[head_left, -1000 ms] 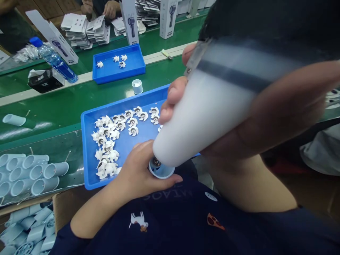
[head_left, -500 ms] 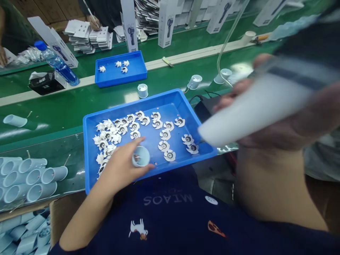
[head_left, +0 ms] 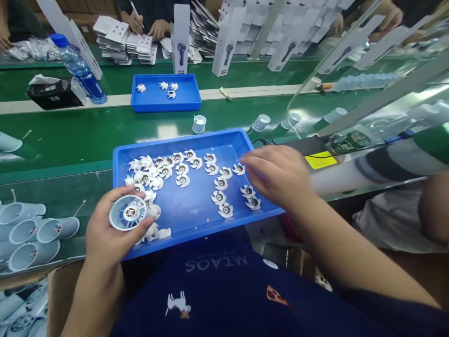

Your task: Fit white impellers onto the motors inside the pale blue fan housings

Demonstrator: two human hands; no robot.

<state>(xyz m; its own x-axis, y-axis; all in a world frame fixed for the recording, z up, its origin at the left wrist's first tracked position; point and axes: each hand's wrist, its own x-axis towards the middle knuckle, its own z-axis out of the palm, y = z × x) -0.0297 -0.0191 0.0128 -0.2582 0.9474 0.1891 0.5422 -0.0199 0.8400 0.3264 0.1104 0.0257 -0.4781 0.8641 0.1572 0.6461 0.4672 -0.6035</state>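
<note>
My left hand (head_left: 105, 224) is closed around a light blue cylindrical housing (head_left: 115, 221). The open end faces me, showing spokes and a round copper-coloured centre. Beneath and beside this hand lies a crowd of white fan impellers (head_left: 145, 178) at the left of a blue tray (head_left: 196, 215). My right hand (head_left: 277, 173) hangs over the tray's right side, fingers stretched out and slightly blurred. Its fingertips are right at a single impeller (head_left: 239, 169); whether they touch it I cannot tell. Two impellers (head_left: 248, 191) lie below that hand, and several more stand in loose columns mid-tray.
Light blue housings (head_left: 33, 255) are stacked at left, above a box of more. A smaller blue tray (head_left: 166, 105), a water bottle (head_left: 79, 72) and a short housing (head_left: 199, 124) stand beyond. A white tool with a dark band (head_left: 351, 173) is at right. Co-workers' hands (head_left: 159, 29) show behind.
My right hand has let go of the white tool and moved left over the tray. My left hand, with the housing, has moved left and tipped its open end towards me.
</note>
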